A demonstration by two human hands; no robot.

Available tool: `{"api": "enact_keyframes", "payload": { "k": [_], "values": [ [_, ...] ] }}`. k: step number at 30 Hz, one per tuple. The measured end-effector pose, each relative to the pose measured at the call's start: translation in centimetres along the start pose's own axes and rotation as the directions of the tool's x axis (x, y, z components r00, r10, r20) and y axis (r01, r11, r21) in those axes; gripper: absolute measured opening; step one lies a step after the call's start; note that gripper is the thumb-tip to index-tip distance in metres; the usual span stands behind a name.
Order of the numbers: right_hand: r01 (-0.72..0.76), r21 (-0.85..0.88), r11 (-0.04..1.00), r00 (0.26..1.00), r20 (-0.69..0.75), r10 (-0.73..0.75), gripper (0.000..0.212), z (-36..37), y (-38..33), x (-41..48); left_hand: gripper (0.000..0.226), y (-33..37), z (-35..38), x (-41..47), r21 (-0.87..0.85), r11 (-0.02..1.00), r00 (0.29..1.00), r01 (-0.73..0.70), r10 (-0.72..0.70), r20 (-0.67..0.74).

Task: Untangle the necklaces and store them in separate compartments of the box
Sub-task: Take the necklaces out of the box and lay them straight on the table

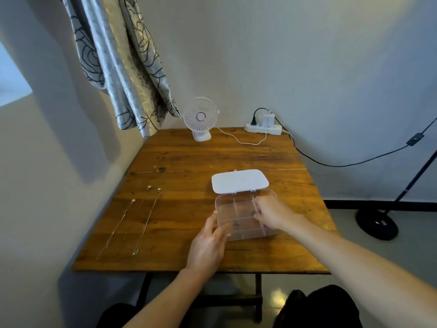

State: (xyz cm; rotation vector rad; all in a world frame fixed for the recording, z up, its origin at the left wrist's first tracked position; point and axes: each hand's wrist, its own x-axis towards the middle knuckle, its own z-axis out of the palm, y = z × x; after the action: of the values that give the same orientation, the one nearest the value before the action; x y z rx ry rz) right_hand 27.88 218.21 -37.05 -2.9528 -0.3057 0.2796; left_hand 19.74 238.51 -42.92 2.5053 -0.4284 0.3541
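Note:
A clear plastic box (pixel 238 210) with several compartments sits open near the middle of the wooden table, its white lid (pixel 240 180) folded back behind it. My left hand (pixel 209 242) grips the box's near left corner. My right hand (pixel 272 213) holds its right side, fingers over the rim. Three thin chain necklaces (pixel 134 221) with small pendants lie stretched out side by side on the left part of the table, apart from each other and from the box. The compartments look empty apart from a small dark speck.
A white desk fan (pixel 201 118) and a power strip (pixel 263 129) with plugs stand at the table's far edge, a white cable between them. A patterned curtain (pixel 127 74) hangs at the far left corner. A black lamp stand base (pixel 377 223) is on the floor at right.

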Motion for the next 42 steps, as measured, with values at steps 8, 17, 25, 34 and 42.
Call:
{"api": "enact_keyframes", "payload": {
  "k": [8,17,25,34,42],
  "values": [
    [-0.09,0.229,0.969,0.97,0.239,0.033,0.038,-2.8,1.3,0.9,0.038,0.0,-0.5,0.9,0.0,1.0,0.998,0.023,-0.023,0.055],
    [0.043,0.407,0.912,0.998,-0.049,-0.025,0.022,-3.8,2.1,-0.6,0.032,-0.2,-0.3,1.7,-0.009,0.999,0.998,0.032,-0.031,0.061],
    [0.1,0.789,0.607,0.992,-0.03,-0.124,0.017,-10.0,-3.8,-3.1,0.043,-2.5,-2.4,0.0,-0.039,0.987,0.987,0.157,-0.158,-0.025],
    [0.017,0.791,0.611,0.967,0.144,-0.213,0.011,-1.4,-13.7,-1.8,0.022,-8.9,-6.9,-8.1,0.15,0.971,0.98,0.187,-0.174,-0.095],
    [0.142,0.38,0.914,0.986,0.026,-0.164,0.017,4.5,-13.4,-0.8,0.032,-8.8,-6.9,-9.0,0.135,0.971,0.978,0.198,-0.186,-0.098]
  ]
}}
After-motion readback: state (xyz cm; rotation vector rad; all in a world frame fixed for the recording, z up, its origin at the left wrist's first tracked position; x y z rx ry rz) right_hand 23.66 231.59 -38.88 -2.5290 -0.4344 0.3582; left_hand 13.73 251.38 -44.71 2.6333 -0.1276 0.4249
